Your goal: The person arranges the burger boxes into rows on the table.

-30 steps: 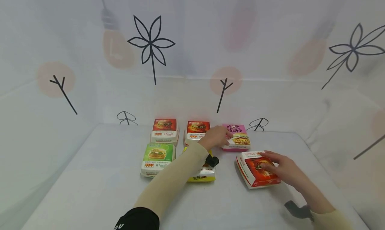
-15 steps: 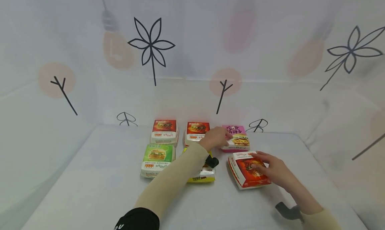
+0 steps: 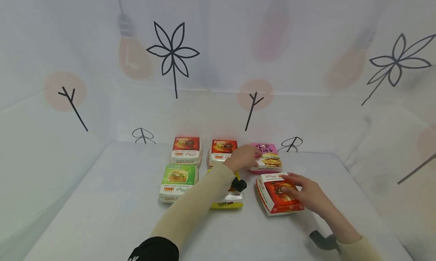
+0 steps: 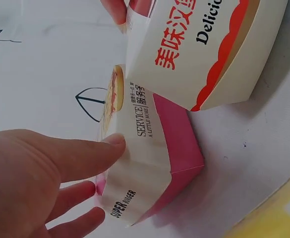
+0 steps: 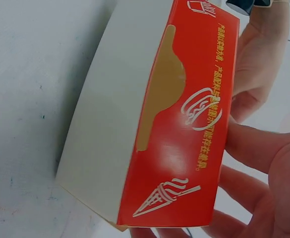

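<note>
My left hand (image 3: 242, 158) touches the left part of a pink burger box (image 3: 270, 163) in the back row. In the left wrist view, its thumb lies straight along that box's white side (image 4: 140, 148), with two more fingers at the edge. Nearer to me, my right hand (image 3: 308, 191) grips a red-and-white burger box (image 3: 277, 206), the thumb on its top and fingers over the far edge. This box sits slightly turned in front of the pink one. In the right wrist view its red flap (image 5: 184, 124) faces the camera, and the right fingertips are partly hidden behind it.
Two more red burger boxes (image 3: 186, 151) stand left in the back row. A green burger box (image 3: 177, 177) sits before the leftmost one. The left sleeve (image 3: 195, 200) crosses over a yellow package (image 3: 227, 205), hiding much of it. Behind the white table (image 3: 102, 215) hangs a patterned cloth (image 3: 211, 113).
My right hand has slid its red burger box leftward, closer in front of the pink box. My left hand stays on the pink box.
</note>
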### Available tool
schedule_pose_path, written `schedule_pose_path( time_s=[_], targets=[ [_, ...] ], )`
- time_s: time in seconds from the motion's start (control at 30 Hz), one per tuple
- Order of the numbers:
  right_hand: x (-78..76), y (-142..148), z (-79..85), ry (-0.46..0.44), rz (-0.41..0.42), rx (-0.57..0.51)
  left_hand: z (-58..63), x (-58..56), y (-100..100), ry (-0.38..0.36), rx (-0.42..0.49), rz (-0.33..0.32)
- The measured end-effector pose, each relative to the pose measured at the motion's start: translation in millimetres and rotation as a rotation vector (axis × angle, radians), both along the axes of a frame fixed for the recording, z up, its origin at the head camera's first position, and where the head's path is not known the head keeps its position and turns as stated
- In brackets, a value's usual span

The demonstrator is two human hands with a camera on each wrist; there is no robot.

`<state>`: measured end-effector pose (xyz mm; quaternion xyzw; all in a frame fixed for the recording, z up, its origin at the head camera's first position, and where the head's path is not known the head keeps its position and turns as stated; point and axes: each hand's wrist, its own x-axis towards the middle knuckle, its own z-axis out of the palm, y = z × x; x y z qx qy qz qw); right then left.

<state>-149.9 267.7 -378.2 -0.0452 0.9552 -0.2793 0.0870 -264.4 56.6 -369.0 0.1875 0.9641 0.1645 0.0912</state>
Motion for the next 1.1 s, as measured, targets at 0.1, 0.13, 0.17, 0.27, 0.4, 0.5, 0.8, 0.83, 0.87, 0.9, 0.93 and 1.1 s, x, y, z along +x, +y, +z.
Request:
schedule_pose_path(
  time_s=[0.1, 0.13, 0.17, 0.27, 0.4, 0.5, 0.8, 0.83, 0.87, 0.9, 0.93, 1.1],
  targets=[
    [0.2, -0.4, -3.1, 0.013, -0.008, 0.001, 1.4, 0.4, -2.6, 0.004, 0.023, -0.010],
    [0.2, -0.3, -4.2, 0.019, -0.008, 0.003, 2.5, 0.8, -3.8, 0.011, 0.023, -0.019],
    [0.3, -0.4, -5.1, 0.024, -0.012, 0.006, 4.4, 1.8, -5.0, 0.015, 0.027, -0.028],
    [0.7, -0.6, -7.8, 0.042, -0.021, 0.008, 10.4, 5.3, -9.5, 0.018, 0.046, -0.052],
    [1.0, -0.3, -10.4, 0.059, -0.032, -0.007, 15.3, 10.7, -15.6, -0.008, 0.113, -0.060],
    [0.9, 1.3, -12.2, 0.092, -0.030, -0.022, 16.5, 15.2, -20.1, -0.036, 0.163, -0.074],
    [-1.1, 12.0, -13.8, 0.152, 0.007, -0.143, 20.5, 35.2, -32.0, -0.101, 0.297, -0.138],
    [-2.2, 13.6, -13.4, 0.152, 0.016, -0.156, 20.8, 37.9, -33.0, -0.107, 0.313, -0.145],
    [-3.2, 15.3, -12.8, 0.148, 0.026, -0.173, 20.8, 40.7, -33.9, -0.110, 0.323, -0.152],
    [-4.3, 16.8, -12.2, 0.144, 0.040, -0.190, 20.5, 43.4, -34.7, -0.113, 0.331, -0.158],
    [-5.1, 18.0, -11.5, 0.142, 0.054, -0.202, 20.3, 46.5, -35.4, -0.117, 0.339, -0.164],
    [-8.1, 21.1, -8.4, 0.109, 0.105, -0.231, 19.3, 62.0, -37.5, -0.149, 0.371, -0.178]
  ],
)
